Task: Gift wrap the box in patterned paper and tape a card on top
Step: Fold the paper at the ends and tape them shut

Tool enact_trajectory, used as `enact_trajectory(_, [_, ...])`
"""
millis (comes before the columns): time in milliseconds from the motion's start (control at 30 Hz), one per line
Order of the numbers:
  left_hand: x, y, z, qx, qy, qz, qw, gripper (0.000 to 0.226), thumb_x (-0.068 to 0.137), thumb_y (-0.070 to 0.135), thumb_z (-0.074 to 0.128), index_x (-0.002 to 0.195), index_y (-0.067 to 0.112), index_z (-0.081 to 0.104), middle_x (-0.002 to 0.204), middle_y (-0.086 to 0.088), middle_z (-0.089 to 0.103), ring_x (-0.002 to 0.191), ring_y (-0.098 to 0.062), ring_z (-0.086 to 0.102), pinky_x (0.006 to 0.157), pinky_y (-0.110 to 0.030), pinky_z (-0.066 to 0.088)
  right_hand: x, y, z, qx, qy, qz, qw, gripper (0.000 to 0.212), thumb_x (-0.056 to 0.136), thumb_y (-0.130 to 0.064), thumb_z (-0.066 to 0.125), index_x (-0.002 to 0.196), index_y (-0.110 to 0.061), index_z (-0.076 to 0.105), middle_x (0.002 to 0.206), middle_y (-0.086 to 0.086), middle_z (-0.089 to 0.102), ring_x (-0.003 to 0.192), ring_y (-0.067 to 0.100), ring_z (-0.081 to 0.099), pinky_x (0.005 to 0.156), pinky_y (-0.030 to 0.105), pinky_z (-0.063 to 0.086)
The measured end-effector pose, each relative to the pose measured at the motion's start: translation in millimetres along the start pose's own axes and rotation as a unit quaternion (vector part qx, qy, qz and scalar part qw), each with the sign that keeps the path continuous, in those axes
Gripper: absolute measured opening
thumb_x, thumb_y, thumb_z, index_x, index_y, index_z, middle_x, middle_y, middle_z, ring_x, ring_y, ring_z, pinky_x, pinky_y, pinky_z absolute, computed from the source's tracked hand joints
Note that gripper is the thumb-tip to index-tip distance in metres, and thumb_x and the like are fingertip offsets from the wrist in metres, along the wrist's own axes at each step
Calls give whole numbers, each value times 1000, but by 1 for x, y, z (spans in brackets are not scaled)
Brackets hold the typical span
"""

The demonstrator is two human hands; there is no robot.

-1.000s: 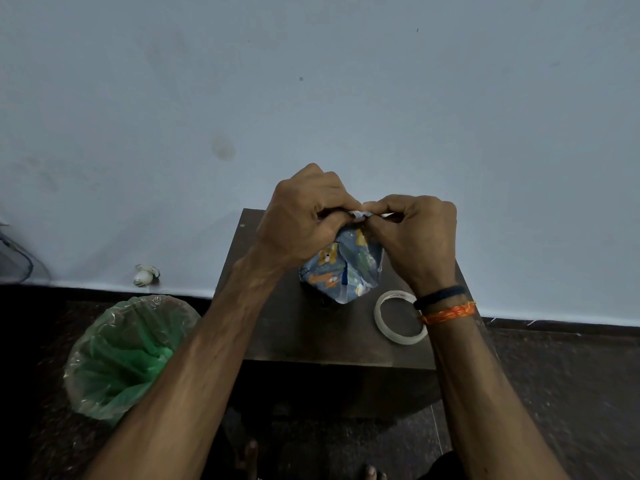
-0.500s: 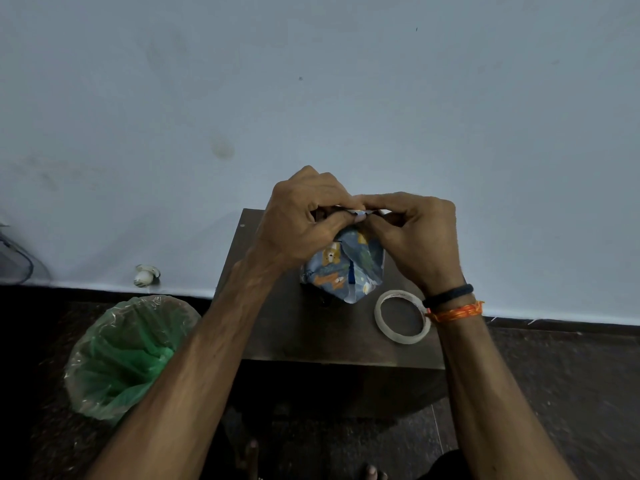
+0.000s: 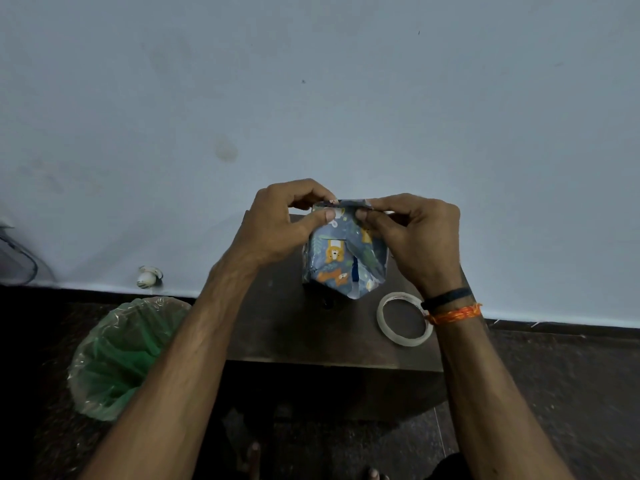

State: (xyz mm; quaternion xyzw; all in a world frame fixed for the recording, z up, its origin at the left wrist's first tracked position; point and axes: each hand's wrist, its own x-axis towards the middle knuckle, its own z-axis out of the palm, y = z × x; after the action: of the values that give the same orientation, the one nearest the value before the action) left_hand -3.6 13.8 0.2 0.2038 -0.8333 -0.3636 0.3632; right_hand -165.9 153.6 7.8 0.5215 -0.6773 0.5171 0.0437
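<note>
Pinching the top fold of the blue animal-patterned wrapped box at frame centre, left hand and right hand clamp its paper.

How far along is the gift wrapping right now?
Done: the patterned paper already covers the box's near face, folded to a point. In hand: the left hand and right hand pinch the paper's top edge. Left: no card is in view, and the tape roll lies on the table.
</note>
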Motion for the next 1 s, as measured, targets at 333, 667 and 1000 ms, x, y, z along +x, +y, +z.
enact_trajectory(333, [-6,0,14,-21,95,-10,995,29,87,18,79,87,14,51,90,6,72,88,-13,69,77,-29,58,-8,4,8,-4,40,3,999,38,70,-20,91,76,-27,55,77,1,59,69,21,66,62,45,55])
enact_trajectory(667, [-17,-10,21,73,57,80,992,6,84,19,75,87,15,71,122,0,61,118,-20,53,95,-9,36,-19,9,3,-56,-57,-91,993,9,83,-18,83,85,-13,76,79,-3,71,83,19,69,80,45,58])
enact_trajectory(1000, [-24,-34,4,-76,-122,76,987,22,73,17,75,94,13,72,146,-2,54,143,-26,42,112,-60,37,-24,23,-3,15,-117,-71,990,28,75,-5,60,94,-14,78,104,0,73,129,19,57,101,49,49])
